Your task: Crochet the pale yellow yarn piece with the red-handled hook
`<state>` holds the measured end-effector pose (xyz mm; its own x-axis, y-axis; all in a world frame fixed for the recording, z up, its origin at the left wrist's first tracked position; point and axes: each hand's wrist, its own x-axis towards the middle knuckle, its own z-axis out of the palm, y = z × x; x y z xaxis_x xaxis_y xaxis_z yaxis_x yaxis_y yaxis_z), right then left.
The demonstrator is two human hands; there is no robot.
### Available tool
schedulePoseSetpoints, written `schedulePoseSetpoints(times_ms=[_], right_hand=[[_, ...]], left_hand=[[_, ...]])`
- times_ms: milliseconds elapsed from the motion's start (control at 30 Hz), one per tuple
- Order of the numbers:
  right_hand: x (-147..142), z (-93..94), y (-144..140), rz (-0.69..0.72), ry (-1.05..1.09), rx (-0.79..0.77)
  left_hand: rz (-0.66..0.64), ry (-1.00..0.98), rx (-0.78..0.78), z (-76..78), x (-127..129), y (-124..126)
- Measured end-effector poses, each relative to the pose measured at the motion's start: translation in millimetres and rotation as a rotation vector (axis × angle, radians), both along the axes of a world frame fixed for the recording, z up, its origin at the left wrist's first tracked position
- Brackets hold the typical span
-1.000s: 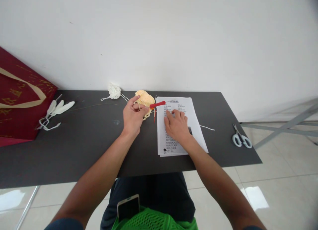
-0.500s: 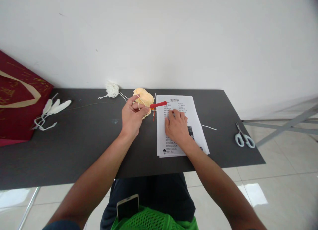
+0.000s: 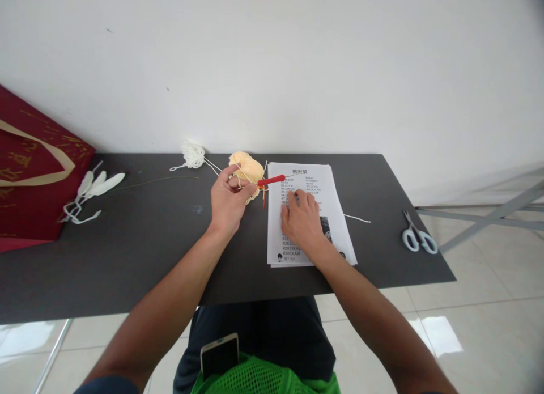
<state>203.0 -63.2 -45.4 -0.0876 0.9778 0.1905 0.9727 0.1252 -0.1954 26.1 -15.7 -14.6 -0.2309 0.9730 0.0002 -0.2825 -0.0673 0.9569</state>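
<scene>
My left hand (image 3: 227, 201) grips a pale yellow crochet piece (image 3: 249, 168) with yarn strands wound over its fingers. A red-handled crochet hook (image 3: 271, 181) sticks out of the piece to the right, over the top edge of a printed pattern sheet (image 3: 317, 184). My right hand (image 3: 302, 221) lies flat on that sheet, its index finger pointing at a line of text. The sheet lies on a black table (image 3: 148, 241).
A small tangle of white yarn (image 3: 193, 155) sits at the table's back edge. White feather-like pieces (image 3: 91, 187) lie left, beside a red bag (image 3: 29, 173). White-handled scissors (image 3: 419, 238) rest at the right edge. A loose white thread (image 3: 357, 218) lies beside the sheet.
My right index finger has slid slightly down the printed sheet. The left hand keeps its hold on the yellow piece. The view has shifted slightly.
</scene>
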Motion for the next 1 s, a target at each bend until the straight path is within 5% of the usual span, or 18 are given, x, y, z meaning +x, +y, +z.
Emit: schedulePoseSetpoints(times_ms=[733,867,1000], right_hand=[[8.0,5.6,1.1,0.086,0.100,0.026],[7.5,13.7,-0.3,0.057,0.462,0.011],[-12.5,34.9,1.2,0.018,1.135,-0.248]], left_hand=[[-0.038,-0.029,0.026,3.6,1.1,-2.7],[-0.068,-0.037,0.038,12.0,1.4,-3.8],[-0.135,-0.036,0.048,25.2,1.4,-4.7]])
